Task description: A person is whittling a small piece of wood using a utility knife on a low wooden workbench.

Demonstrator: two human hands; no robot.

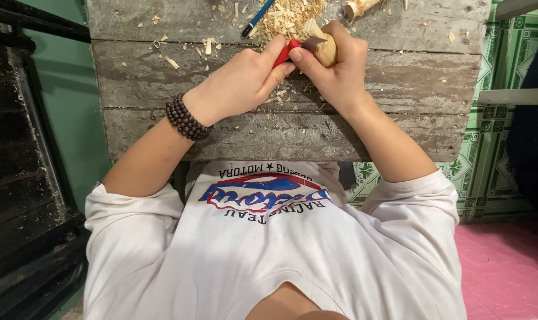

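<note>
My left hand (245,80), with a dark bead bracelet (186,118) on its wrist, grips a carving knife by its red handle (285,52). The short blade (311,42) lies against a pale, rounded piece of wood (326,52). My right hand (335,68) is wrapped around that wood piece, its thumb close to the red handle. Both hands work together over the far part of a weathered grey plank table (399,80). Most of the wood piece is hidden by my fingers.
A heap of pale wood shavings (289,16) lies just beyond my hands, with a blue pencil-like tool (256,19) to its left and another carved wood piece (360,7) to its right. Green patterned tiles (494,148) and pink flooring (506,266) are on the right, a dark frame (20,178) on the left.
</note>
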